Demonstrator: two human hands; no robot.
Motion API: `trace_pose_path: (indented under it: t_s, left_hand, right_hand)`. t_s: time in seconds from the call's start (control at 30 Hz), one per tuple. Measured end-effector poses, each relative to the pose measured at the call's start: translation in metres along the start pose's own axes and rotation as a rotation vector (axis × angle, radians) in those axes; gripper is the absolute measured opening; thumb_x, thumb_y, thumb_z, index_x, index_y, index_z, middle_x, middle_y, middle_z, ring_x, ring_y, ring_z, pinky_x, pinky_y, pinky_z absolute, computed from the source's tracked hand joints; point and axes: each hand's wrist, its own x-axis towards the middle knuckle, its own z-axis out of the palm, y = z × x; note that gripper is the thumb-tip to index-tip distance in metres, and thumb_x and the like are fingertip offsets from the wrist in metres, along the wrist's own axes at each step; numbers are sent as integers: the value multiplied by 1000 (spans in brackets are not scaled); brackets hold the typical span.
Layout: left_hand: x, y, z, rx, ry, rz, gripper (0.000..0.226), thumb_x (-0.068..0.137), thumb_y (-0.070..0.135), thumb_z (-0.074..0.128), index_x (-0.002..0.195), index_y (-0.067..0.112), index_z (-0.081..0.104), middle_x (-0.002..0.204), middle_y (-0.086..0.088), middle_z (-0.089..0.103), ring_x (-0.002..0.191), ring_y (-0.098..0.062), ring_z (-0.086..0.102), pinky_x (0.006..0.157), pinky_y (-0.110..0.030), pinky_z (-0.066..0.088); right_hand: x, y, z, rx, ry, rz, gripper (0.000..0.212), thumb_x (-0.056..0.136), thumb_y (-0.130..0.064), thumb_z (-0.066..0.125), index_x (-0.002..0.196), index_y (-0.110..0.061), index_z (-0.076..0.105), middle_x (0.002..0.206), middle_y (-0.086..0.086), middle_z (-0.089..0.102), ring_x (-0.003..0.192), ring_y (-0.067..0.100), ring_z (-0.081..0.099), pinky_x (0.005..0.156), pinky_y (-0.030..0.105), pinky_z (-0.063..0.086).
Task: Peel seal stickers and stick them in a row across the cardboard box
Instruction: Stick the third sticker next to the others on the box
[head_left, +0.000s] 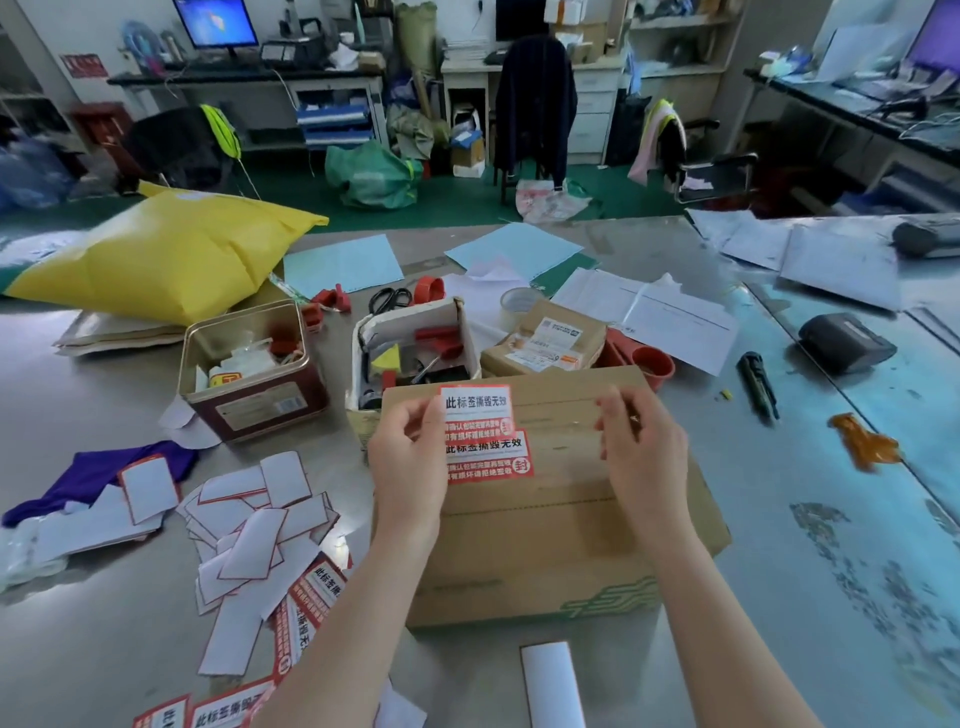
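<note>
A brown cardboard box (545, 525) lies flat on the table in front of me. One red-and-white seal sticker (491, 460) is stuck on its top near the far left. My left hand (408, 457) pinches a second seal sticker (477, 408) by its left edge and holds it just above the stuck one. My right hand (641, 441) hovers over the box's right part with fingertips pinched together; nothing clear shows between them. Unpeeled stickers (311, 597) lie at the lower left.
Left of the box is a heap of white backing papers (249, 530). Behind it stand a metal tin (249, 369), an open small carton of tools (415, 348), a labelled parcel (545, 338) and a red cup (653, 366). A yellow bag (161, 254) lies far left.
</note>
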Motion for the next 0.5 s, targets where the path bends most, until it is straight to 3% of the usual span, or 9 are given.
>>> trace_pose_path:
  t_s: [0.17, 0.33, 0.5]
  left_hand:
    - [-8, 9, 7, -106, -55, -46, 13, 94, 27, 50, 88, 24, 61, 88, 4, 69, 77, -9, 68, 57, -18, 53]
    - [-13, 20, 7, -203, -132, -121, 14, 94, 24, 51, 92, 17, 64, 90, 0, 71, 81, -14, 70, 68, -30, 58]
    - [-18, 20, 12, -205, -175, -156, 15, 92, 27, 54, 94, 18, 65, 92, -1, 71, 83, -15, 70, 68, -25, 56]
  right_hand:
    - [-6, -1, 5, 99, -51, 97, 34, 98, -33, 40, 82, -12, 61, 65, -5, 57, 60, 10, 52, 60, 24, 39]
    - [-11, -7, 5, 222, -84, 144, 46, 98, -42, 34, 82, -13, 66, 70, -2, 65, 58, 6, 53, 64, 24, 42]
    - [-16, -18, 8, 313, -102, 94, 61, 83, -57, 35, 84, -5, 66, 65, 0, 65, 52, 1, 53, 49, 14, 40]
